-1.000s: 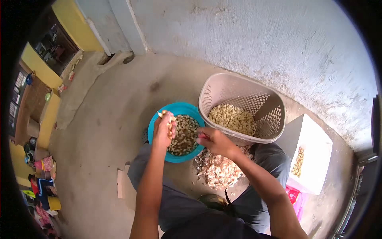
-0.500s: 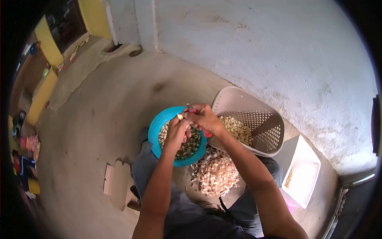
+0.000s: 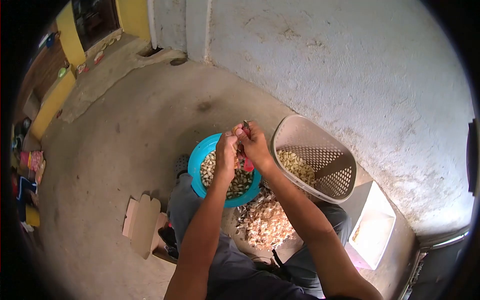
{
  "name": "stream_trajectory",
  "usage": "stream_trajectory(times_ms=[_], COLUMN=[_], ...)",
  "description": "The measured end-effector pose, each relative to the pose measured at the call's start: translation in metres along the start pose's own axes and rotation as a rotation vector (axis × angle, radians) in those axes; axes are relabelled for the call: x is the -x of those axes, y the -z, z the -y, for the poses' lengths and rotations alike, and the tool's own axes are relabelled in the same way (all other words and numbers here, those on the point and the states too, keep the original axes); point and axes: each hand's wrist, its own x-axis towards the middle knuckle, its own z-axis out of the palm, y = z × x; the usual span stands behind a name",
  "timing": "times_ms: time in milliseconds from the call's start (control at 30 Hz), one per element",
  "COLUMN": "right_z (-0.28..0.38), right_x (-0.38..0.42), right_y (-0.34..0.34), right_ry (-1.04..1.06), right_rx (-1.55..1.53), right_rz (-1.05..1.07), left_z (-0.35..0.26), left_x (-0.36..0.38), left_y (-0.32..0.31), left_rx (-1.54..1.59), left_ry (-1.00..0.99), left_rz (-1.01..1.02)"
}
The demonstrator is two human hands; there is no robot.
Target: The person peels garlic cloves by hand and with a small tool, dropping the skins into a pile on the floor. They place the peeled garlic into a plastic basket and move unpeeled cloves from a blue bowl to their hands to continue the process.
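Observation:
Both my hands meet above a turquoise basin (image 3: 196, 186) that holds unpeeled garlic cloves (image 3: 207, 167), partly in water. My right hand (image 3: 256, 149) is closed on a small red-handled knife (image 3: 248, 164), its short dark blade pointing up past the fingers. Close against it, my left hand (image 3: 227, 156) is closed with its fingertips pinched at the blade, on what looks like a garlic clove, mostly hidden by the fingers. Right of the basin, a beige perforated basket (image 3: 314, 127) leans tilted with peeled cloves (image 3: 298, 167) inside.
A heap of garlic skins (image 3: 267, 222) lies on the floor between my legs. A white box (image 3: 378, 232) stands at right, near the wall (image 3: 350, 65). Flattened cardboard (image 3: 142, 225) lies left of my leg. Clothes and other items are along the far left.
My hands have drawn closer together and turned. The pale clove seen at my left fingertips is now mostly covered, and the knife blade points up. The view has shifted slightly.

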Motion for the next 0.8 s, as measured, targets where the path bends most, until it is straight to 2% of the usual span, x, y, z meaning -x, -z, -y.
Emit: stream_trajectory(times_ms=[133,267,300,400,667,800], right_z=[0.009,0.002,0.006,0.012,0.022,0.031], right_x=[0.004,0.000,0.001,0.006,0.037,0.073], right_y=[-0.001,0.005,0.006,0.013,0.060,0.088], right_ry=[-0.062,-0.088,-0.125,-0.208,-0.169,-0.226], right_rx=[-0.029,-0.086,-0.120,-0.208,-0.200,-0.248], right_rz=[0.004,0.024,0.004,-0.035,0.038,-0.019], left_z=[-0.001,0.008,0.007,0.011,0.026,0.031], left_x=[-0.002,-0.011,-0.010,-0.011,-0.007,0.007], left_y=[0.001,0.006,0.008,0.003,-0.001,-0.017], left_rx=[0.057,0.184,0.178,0.167,0.160,0.103], left_ry=[0.001,0.099,0.071,0.071,0.134,0.155], left_rz=[0.019,-0.146,-0.098,-0.187,-0.006,0.108])
